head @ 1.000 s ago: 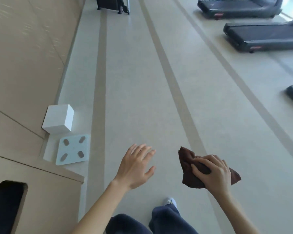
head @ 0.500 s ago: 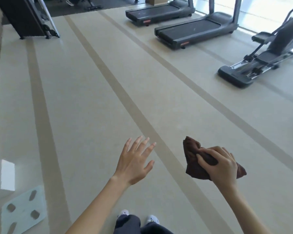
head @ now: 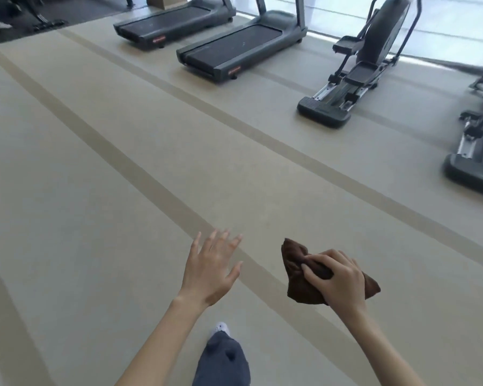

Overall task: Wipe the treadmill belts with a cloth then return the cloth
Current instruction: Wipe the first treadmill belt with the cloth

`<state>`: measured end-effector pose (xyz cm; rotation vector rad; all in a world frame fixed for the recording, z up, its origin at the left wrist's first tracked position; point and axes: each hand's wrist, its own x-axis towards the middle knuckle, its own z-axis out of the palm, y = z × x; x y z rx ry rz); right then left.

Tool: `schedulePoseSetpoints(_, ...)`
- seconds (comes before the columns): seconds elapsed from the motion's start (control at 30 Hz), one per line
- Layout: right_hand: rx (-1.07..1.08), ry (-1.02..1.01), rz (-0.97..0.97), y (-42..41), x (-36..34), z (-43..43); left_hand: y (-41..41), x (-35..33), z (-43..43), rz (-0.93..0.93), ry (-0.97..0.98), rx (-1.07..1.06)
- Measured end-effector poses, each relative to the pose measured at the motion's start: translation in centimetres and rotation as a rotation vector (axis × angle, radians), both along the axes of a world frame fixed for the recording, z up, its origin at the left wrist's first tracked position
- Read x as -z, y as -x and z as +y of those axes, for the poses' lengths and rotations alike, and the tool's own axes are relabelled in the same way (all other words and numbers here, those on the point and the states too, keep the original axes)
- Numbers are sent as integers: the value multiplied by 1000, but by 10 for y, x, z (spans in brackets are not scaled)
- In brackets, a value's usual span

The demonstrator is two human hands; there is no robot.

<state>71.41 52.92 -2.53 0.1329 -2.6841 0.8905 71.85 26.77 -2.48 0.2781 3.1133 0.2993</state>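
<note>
The person wears dark blue-grey trousers (head: 221, 362) and a white shoe (head: 221, 328).

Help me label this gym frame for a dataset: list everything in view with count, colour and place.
treadmills: two, dark grey with black belts, side by side at top centre
elliptical trainers: at least two, dark grey, one at upper right, another cut off at the right edge
box: one, brown, top edge behind the far treadmill
floor: beige with darker diagonal stripes
cloth: one, dark brown, bunched in the right hand
trouser leg: one, dark blue, bottom centre
shoe: one, white, just above the trouser leg
left hand: fingers spread, holds nothing
right hand: grips the cloth
</note>
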Motion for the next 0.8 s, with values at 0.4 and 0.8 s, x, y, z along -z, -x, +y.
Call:
schedulePoseSetpoints(0.4, 42, 50, 117, 184, -37, -102, 171, -27, -104, 72, 21, 15)
schedulePoseSetpoints(0.8, -94, -4, 16, 381, -11, -128, 344, 0, -118, 29, -9, -84)
